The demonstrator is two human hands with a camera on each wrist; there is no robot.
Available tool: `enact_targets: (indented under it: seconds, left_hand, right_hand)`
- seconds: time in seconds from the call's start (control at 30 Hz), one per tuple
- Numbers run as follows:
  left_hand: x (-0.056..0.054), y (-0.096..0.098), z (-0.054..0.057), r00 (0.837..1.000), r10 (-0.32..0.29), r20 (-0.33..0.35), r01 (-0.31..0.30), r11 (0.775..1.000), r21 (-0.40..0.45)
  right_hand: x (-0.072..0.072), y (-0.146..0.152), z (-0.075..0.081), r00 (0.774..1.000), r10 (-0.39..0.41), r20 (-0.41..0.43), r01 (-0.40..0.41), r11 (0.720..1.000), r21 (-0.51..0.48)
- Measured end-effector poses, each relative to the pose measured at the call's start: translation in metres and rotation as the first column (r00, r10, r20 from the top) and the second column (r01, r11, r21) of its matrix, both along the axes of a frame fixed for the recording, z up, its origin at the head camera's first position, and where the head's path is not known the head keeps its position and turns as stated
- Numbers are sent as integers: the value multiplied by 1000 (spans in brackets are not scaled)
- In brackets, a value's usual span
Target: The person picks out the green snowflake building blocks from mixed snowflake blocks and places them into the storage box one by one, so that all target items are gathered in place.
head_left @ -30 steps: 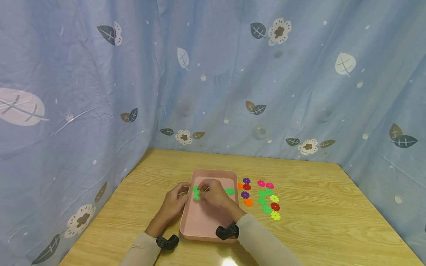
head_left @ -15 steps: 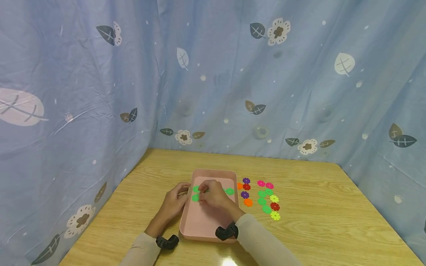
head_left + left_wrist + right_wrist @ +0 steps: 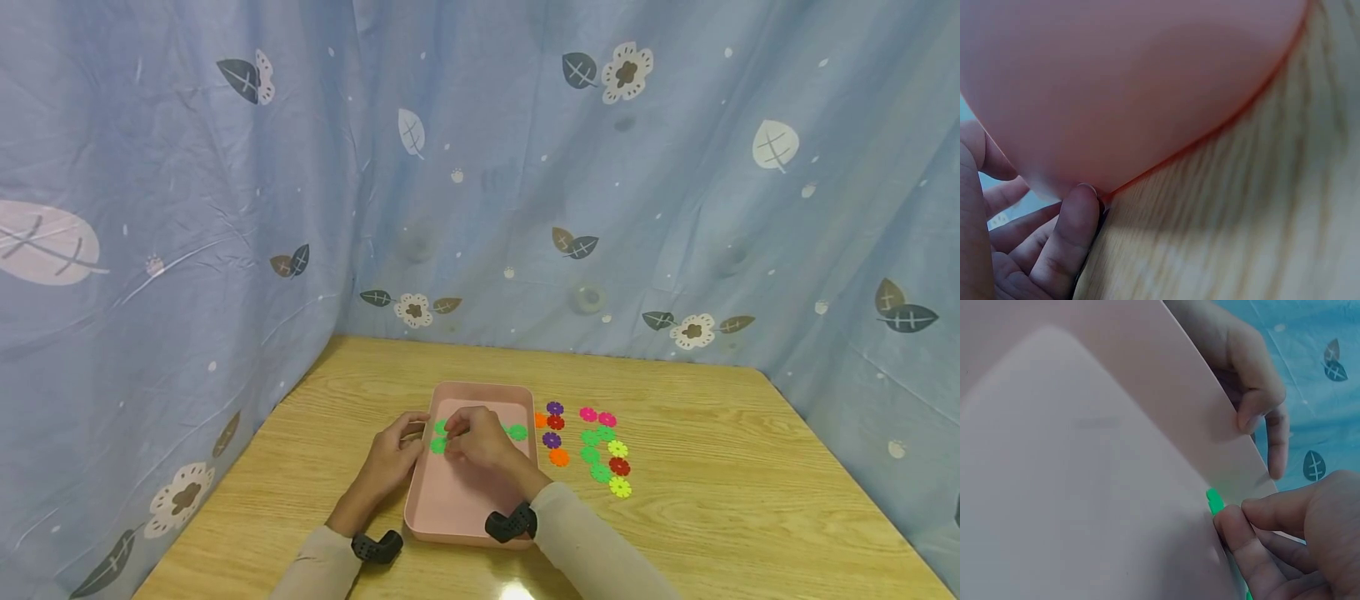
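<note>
Inside the pink tray (image 3: pixel 472 512), my right hand (image 3: pixel 480 437) is bent over the left side. Its thumb and index finger come together at a green notched disc (image 3: pixel 438 446), a flower-shaped plastic piece, and appear to pinch it; the thumb hides part of the disc (image 3: pixel 1214 500) in the right wrist view. Just behind lies another green disc (image 3: pixel 441 427), and a third green disc (image 3: pixel 517 432) is near the tray's right wall. My left hand (image 3: pixel 393 454) rests against the outside of the left wall, thumb (image 3: pixel 1079 212) touching near the bottom edge in the left wrist view.
Right of the tray, several notched discs lie flat on the wooden table (image 3: pixel 712 467): purple (image 3: pixel 552 440), orange (image 3: pixel 559 457), red (image 3: pixel 619 467), pink (image 3: pixel 588 414), green (image 3: pixel 601 472) and yellow (image 3: pixel 620 487). A blue patterned curtain (image 3: pixel 480 208) hangs behind and at both sides.
The nearer green disc has shifted slightly left toward the tray wall, apart from the one behind it. My right fingertips have moved only a little; my left hand stays put.
</note>
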State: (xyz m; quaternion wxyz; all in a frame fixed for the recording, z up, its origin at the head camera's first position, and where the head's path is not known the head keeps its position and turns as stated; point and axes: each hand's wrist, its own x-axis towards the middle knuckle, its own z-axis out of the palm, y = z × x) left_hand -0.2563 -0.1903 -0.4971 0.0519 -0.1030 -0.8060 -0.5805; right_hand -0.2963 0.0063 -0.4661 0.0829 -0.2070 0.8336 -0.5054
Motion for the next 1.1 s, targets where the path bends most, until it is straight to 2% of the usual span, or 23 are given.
enact_targets:
  seconds: [0.73,0.97,1.1]
  left_hand:
    - [-1,-1,-2,1000,-7,-9,7,1000,-3]
    - [-1,1,-1,1000,11,-19,-11,1000,-6]
    - [-1,1,-1,1000,15,-18,-15,1000,-12]
  right_hand:
    - [0,4,5,1000,-1,0,1,999,-34]
    - [1,14,8,999,1,40,2,997,-71]
    - [1,23,10,1000,-8,9,9,998,-69]
